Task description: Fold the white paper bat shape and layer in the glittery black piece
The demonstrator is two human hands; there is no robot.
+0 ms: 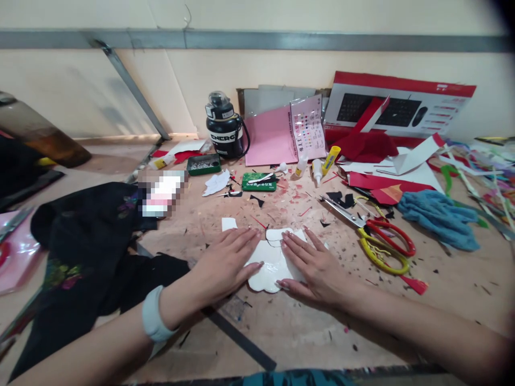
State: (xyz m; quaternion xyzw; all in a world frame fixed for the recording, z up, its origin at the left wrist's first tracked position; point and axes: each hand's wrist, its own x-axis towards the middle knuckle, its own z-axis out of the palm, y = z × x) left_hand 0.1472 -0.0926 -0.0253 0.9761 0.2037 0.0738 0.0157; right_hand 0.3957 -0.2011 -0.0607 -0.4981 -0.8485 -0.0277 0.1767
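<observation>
A white paper cutout (270,272) with a scalloped lower edge lies on the table in front of me, its surface shiny in places. Fingers stretched out, my left hand (231,254) presses down on its left side. On the right side, my right hand (311,262) rests with its fingers spread flat. Between my fingertips, a rounded white paper piece (277,235) and a thin dark line show at the top of the cutout. A small white paper scrap (229,223) lies just beyond my left hand. Part of the cutout is hidden under both hands.
Red-and-yellow-handled scissors (382,244) lie to the right, near a blue cloth (438,219). A glue stick (331,159), a green tin (258,182) and a black bottle (226,131) stand or lie farther back. Black fabric (92,241) covers the left; a dark strip (243,340) lies in front.
</observation>
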